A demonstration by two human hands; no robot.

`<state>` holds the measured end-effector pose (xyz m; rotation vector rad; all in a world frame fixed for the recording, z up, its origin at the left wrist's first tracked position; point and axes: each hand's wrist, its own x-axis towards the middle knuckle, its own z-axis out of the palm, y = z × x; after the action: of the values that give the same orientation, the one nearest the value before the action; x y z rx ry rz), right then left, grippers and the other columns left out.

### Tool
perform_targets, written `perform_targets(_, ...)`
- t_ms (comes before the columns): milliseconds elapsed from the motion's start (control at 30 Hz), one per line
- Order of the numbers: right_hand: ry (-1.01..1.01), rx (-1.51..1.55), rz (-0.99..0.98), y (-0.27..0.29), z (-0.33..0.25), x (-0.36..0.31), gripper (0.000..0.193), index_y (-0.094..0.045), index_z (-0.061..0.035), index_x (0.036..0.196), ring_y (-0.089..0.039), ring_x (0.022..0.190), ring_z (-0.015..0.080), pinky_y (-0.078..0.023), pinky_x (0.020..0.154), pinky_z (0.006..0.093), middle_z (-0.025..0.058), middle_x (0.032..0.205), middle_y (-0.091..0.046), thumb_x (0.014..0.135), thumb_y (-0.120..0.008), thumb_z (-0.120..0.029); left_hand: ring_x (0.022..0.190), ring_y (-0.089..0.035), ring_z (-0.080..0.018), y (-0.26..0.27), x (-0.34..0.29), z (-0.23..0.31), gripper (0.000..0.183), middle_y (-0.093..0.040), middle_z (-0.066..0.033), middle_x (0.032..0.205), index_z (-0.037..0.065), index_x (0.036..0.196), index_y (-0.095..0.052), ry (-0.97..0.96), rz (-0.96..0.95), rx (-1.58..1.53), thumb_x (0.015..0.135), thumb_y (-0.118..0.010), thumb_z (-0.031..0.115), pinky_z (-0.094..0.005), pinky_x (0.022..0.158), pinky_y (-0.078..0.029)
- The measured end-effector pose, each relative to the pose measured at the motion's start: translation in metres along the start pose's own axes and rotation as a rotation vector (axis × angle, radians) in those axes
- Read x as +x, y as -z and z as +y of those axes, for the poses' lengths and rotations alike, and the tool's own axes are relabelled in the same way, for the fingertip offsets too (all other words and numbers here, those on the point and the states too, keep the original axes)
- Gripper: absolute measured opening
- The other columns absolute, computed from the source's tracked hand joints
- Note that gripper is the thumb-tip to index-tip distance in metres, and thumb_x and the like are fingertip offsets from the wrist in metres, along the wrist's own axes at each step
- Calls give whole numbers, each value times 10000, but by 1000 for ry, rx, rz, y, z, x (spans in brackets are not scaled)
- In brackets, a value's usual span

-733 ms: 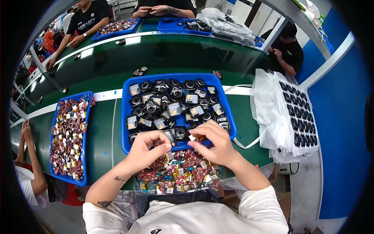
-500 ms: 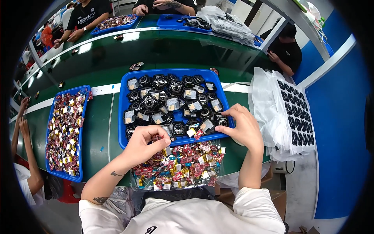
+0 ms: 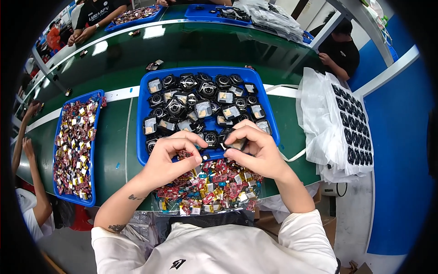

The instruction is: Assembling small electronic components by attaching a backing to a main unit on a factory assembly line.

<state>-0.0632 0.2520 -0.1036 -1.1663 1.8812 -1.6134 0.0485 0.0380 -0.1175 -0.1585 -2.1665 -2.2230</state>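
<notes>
My right hand (image 3: pixel 261 153) grips a black watch case (image 3: pixel 238 143) between thumb and fingers, over the near right part of a blue tray (image 3: pixel 142 121). My left hand (image 3: pixel 169 157) is at the tray's near edge, its fingers curled and the thumb apart from the index finger, with nothing visible between them. Several black watch cases (image 3: pixel 203 108) fill the tray, some with a pale rectangular face up, others with a round dial-like side up. Just below the tray lies a heap of small red, yellow and white electronic parts (image 3: pixel 214 189), partly hidden by my hands.
A second blue tray (image 3: pixel 93 150) of similar small parts stands at left, near another person's arms (image 3: pixel 29 150). White sheets (image 3: pixel 317 137) with rows of black pieces (image 3: pixel 351 121) lie at right. Across the green bench (image 3: pixel 191 52) people sit beside more trays (image 3: pixel 214 13).
My right hand has moved left and inward from the tray's right side and now holds a watch case. My left thumb and index finger have parted. The view has shifted slightly.
</notes>
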Motion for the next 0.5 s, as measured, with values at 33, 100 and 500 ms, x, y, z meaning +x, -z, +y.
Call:
perform_targets(33,16,7,-8,-8,-3,3,226,-623,-34,1003,-555,906,115,-540,701,226,49,976,-526,783,-645,7,925,-560,-124,0,1,-1,17,-589,-112,1096,17,775,-657,-54,4,47,778,-640,20,-259,799,-447)
perform_targets(100,33,-58,-35,-20,-6,10,238,-627,-26,1047,-581,874,134,-553,678,243,67,971,-547,810,-616,-9,957,-556,-139,2,1,-4,12,-585,-112,1152,33,750,-663,-97,23,102,749,-654,27,-276,841,-441)
perform_targets(500,-48,-48,15,-42,5,6,263,-629,0,1042,-586,653,54,-468,543,185,61,865,-618,779,-627,-9,964,-552,-159,-6,-1,-10,86,-624,-126,1114,38,665,-622,-115,166,239,715,-692,41,-315,848,-442)
